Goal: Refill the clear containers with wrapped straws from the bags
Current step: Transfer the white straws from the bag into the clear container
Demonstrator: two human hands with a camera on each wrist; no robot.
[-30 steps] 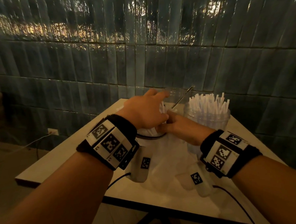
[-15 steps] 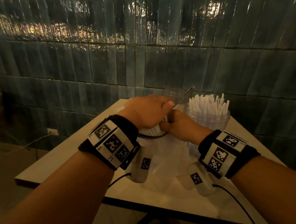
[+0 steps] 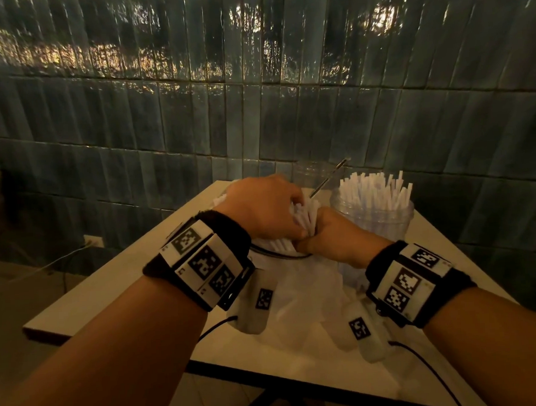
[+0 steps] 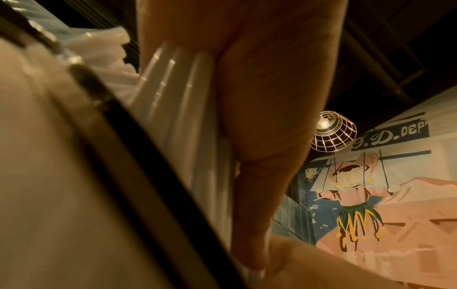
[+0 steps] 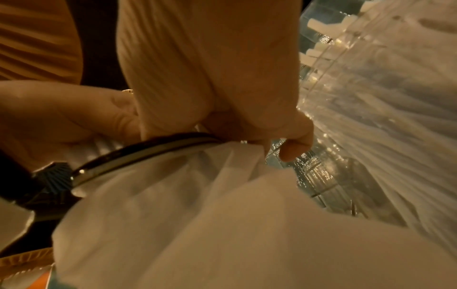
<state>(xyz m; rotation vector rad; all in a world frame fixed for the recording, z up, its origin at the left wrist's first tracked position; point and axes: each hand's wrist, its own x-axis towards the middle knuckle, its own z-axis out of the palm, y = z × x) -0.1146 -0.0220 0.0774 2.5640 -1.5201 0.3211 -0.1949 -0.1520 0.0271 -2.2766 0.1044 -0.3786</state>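
Left hand (image 3: 261, 212), marker band on the wrist, over a bunch of white paper-wrapped straws (image 3: 304, 216), fingers curled round it; in the left wrist view the same straws (image 4: 178, 101) lying pressed against the palm. Right hand (image 3: 334, 239) just beside, touching the left, fingers curled and pinching the gathered mouth of a thin, translucent white plastic bag (image 3: 299, 291), a dark cord looped round that mouth; in the right wrist view the bag film (image 5: 188, 211) bunched under the knuckles, little finger bent clear of it. Bunch of straws standing out of the bag's mouth, between the two hands, tilted a little to the right. Bag slumped on a pale square table (image 3: 116, 291), near its middle. Just right of the hands, a clear round plastic container (image 3: 379, 218) packed with upright wrapped straws, ends fanned above the rim. Behind the hands, a second clear container (image 3: 308, 172), contents hard to tell, with a thin metal rod (image 3: 329, 178) leaning out of it. Behind the table, a wall of glossy dark blue-green tiles (image 3: 193, 113).
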